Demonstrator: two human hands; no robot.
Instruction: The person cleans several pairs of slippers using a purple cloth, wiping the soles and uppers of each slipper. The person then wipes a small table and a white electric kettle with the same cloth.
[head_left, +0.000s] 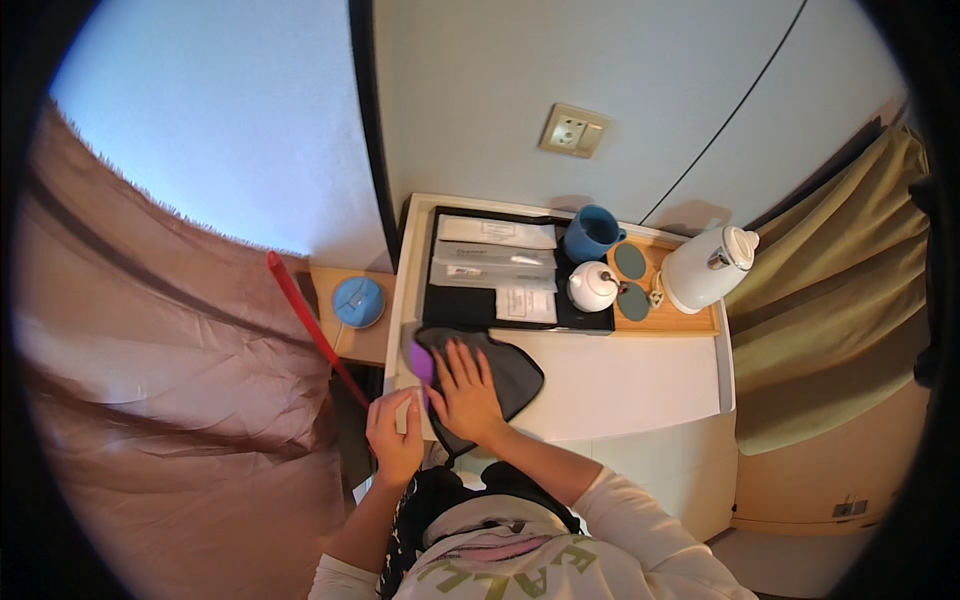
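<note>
My right hand (468, 401) lies flat, fingers spread, on a dark grey cloth (517, 373) with black edging and a purple part (421, 364) at its left. The cloth rests at the left of the white tabletop (622, 379), its lower corner hanging over the front edge. Just left of it, my left hand (395, 437) is curled, with thumb and fingertips close together near a small pale bit by the cloth. What it pinches is too unclear to tell. A long red stick (313, 327) slants down to the left hand's knuckles; whether the hand holds it is hidden.
Behind the cloth, a black tray (461, 306) bears flat packets (495, 255), a blue mug (590, 235) and a white teapot (594, 287). Farther right are green coasters (631, 261) and a white kettle (705, 271). A blue round object (358, 302) sits left, beside a pink curtain (187, 360).
</note>
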